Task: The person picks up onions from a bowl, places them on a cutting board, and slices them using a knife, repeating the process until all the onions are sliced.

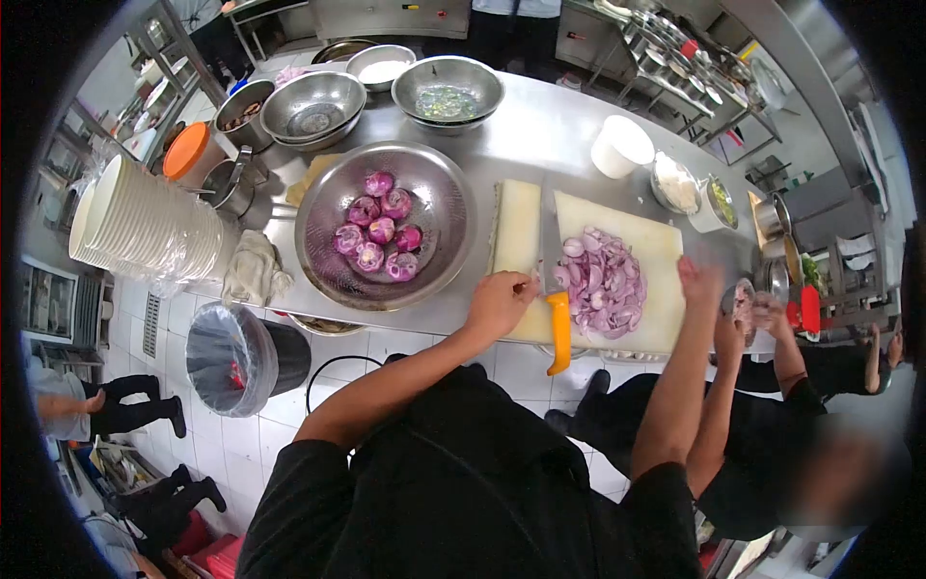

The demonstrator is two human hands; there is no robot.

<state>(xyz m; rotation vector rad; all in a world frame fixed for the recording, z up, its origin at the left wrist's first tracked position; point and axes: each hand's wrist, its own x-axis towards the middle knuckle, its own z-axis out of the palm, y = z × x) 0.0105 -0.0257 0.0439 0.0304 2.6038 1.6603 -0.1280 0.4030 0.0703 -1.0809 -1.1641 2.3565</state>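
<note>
A yellow-handled knife (559,334) lies across a pale cutting board (521,217), its blade pointing away from me and its handle over the near edge. Just left of the handle is my left hand (502,303), its fingers pinched together; whether anything small is between them I cannot make out. Sliced purple onions (603,285) are heaped on the board's right half. Beyond that heap, at the board's right edge, my right hand (701,277) is smeared by motion. Several peeled purple onions (383,230) sit in a large steel colander (449,207) to the left.
Steel bowls (448,89), a white tub (622,147) and stacked white containers (159,227) stand on the steel table (540,106). A rag (255,268) lies near its edge. Below is a lined bin (227,357). A co-worker's hands (762,314) are close on the right.
</note>
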